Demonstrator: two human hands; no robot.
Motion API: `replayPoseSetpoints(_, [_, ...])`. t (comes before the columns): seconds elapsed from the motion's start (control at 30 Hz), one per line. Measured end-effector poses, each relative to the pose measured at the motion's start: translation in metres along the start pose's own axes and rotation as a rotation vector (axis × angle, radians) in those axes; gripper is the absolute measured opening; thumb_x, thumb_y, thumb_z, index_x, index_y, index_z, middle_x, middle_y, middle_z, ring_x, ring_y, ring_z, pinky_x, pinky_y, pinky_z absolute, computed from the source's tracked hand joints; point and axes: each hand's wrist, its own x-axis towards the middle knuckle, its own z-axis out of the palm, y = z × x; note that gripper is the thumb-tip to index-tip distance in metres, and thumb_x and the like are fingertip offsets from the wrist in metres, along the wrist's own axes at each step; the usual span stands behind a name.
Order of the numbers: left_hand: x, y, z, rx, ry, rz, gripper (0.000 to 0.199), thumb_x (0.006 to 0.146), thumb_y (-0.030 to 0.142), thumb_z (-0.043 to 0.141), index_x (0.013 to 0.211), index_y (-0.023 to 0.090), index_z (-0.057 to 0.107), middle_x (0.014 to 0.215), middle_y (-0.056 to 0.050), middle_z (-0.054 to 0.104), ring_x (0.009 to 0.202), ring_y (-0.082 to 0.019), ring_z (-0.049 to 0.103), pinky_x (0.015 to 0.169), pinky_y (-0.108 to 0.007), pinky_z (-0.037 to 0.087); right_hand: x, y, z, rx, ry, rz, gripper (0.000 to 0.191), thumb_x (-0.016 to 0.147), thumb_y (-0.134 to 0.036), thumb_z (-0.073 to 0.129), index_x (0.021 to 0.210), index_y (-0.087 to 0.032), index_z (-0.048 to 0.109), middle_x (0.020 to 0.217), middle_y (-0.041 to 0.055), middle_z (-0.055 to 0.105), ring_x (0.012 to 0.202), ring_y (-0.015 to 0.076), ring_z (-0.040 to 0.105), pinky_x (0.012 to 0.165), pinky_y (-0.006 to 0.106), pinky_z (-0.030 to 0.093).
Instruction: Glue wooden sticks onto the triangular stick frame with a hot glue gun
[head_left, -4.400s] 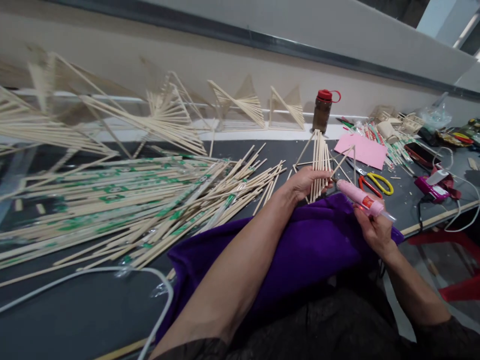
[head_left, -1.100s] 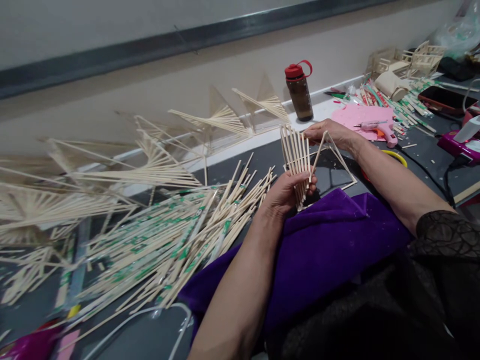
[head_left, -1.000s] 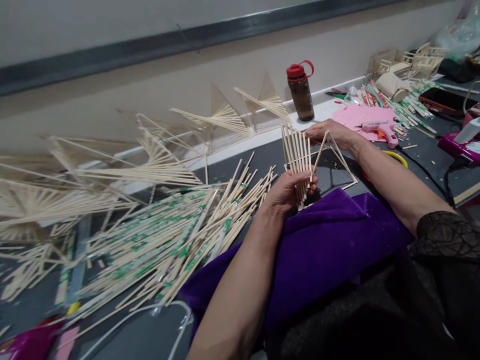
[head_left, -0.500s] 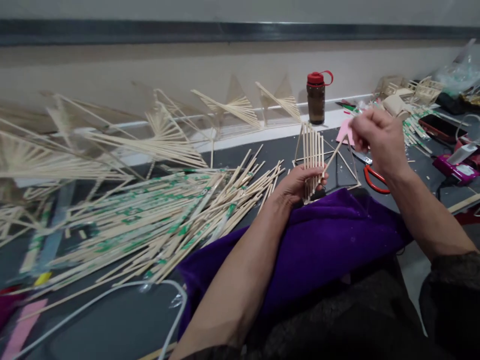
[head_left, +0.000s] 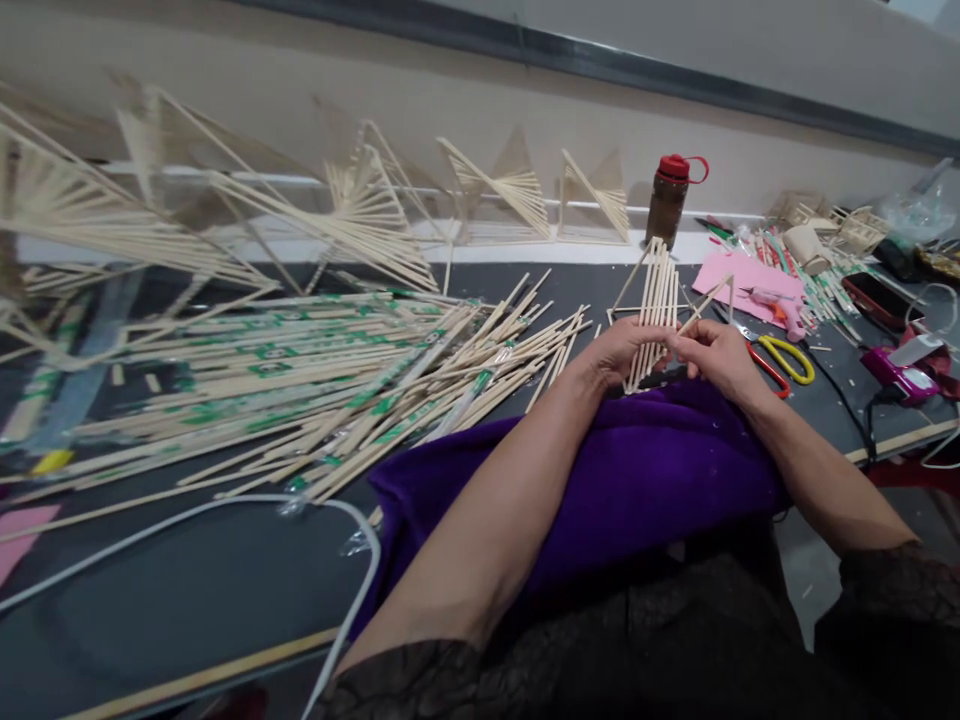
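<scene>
My left hand (head_left: 626,350) is wrapped round a small wooden stick model (head_left: 658,290), whose thin sticks fan upward side by side. Against its right side, my right hand (head_left: 709,355) is closed, thumb and fingers pinched at the model's lower edge near my left thumb. What exactly the right fingertips hold is too small to tell. One slanting stick (head_left: 706,303) rises to the right above that hand. Under both hands lies a purple cloth (head_left: 600,500).
Loose and wrapped sticks (head_left: 360,390) cover the table's left. Twisted stick models (head_left: 502,190) line the wall beside a red-capped bottle (head_left: 666,203). To the right are yellow-and-red scissors (head_left: 787,360), a pink glue gun (head_left: 776,306) on pink paper (head_left: 720,270), and a phone (head_left: 885,302).
My right hand has come down and left to meet the model at my left hand. The view has shifted and tilted, and the glue gun and yellow scissor handle now show.
</scene>
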Motion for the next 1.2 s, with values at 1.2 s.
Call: replayPoseSetpoints(1.2, [-0.0003, 0.0049, 0.0006, -0.007, 0.014, -0.046, 0.01, 0.069, 0.02, 0.074, 0.074, 0.013, 0.068, 0.061, -0.002, 0.065, 0.054, -0.012, 0.058, 0.049, -0.024, 0.044, -0.0005, 0.0003, 0.0021, 0.011, 0.032, -0.033, 0.037, 0.072, -0.053, 0.069, 0.063, -0.018, 0.06, 0.056, -0.0016, 0.06, 0.042, 0.0082, 0.047, 0.047, 0.024, 0.034])
